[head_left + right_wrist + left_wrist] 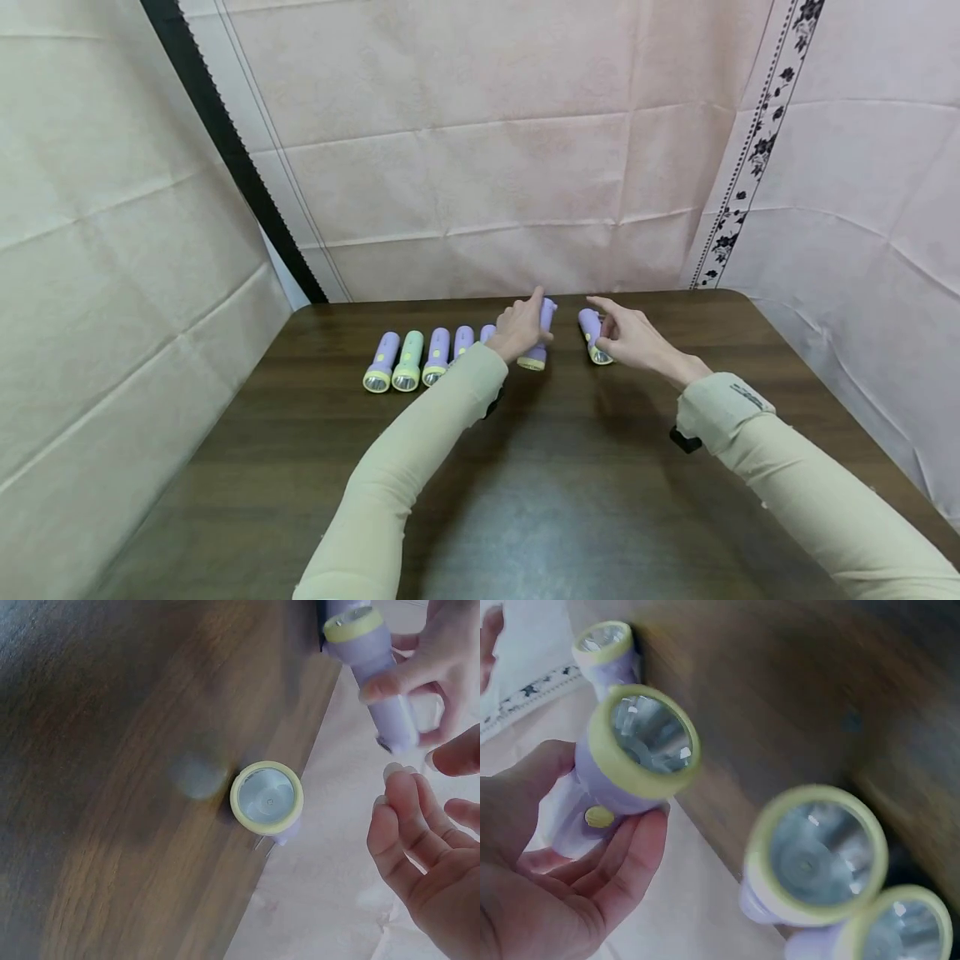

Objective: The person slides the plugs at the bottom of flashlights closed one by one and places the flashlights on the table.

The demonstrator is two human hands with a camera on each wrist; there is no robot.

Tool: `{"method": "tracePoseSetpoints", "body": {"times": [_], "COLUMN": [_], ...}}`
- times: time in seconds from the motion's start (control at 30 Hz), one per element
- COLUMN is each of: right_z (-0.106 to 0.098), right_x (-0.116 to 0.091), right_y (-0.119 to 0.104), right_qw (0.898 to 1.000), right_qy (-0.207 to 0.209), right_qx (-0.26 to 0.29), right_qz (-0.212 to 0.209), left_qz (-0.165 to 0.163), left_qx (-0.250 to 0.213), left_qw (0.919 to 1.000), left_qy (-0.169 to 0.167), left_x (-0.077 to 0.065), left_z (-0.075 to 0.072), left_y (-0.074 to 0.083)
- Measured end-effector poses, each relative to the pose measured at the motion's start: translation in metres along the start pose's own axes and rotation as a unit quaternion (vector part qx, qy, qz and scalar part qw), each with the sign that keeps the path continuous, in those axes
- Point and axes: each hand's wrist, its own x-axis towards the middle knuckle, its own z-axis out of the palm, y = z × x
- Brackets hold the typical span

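My left hand (521,329) grips a purple flashlight (622,776) with a pale yellow rim and button, thumb on one side and fingers curled round the other. In the head view its lens end points toward me. My right hand (435,862) has bent fingers with nothing between them. It hovers beside another purple flashlight (590,325), which lies on the table at the right; in the right wrist view a gap separates them. To the left of my left hand is a row of flashlights, among them a purple one (384,354) and a green one (408,354); my left arm partly hides the row.
The dark wooden table (540,467) ends at a hanging pale cloth (487,183) just behind the flashlights. More cloth (885,250) hangs along the right side, and another sheet (135,275) along the left.
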Motion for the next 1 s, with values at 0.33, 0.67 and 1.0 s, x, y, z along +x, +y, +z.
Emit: {"method": "tracePoseSetpoints", "body": {"times": [0.33, 0.67, 1.0], "right_z": [0.002, 0.007, 0.005], "right_x": [0.0, -0.002, -0.008], "right_y": [0.0, 0.003, 0.009], "right_qw": [0.999, 0.999, 0.999], "right_qy": [-0.032, -0.025, -0.019], "right_qx": [0.002, -0.005, -0.005], "right_qz": [0.031, 0.038, 0.037], "left_qz": [-0.027, -0.036, -0.048], "left_qx": [0.038, 0.077, 0.113], "left_qw": [0.9986, 0.9955, 0.9896], "left_qy": [-0.025, -0.042, -0.076], "left_x": [0.001, 0.002, 0.005], "left_z": [0.005, 0.016, 0.02], "left_y": [-0.024, -0.033, -0.032]}}
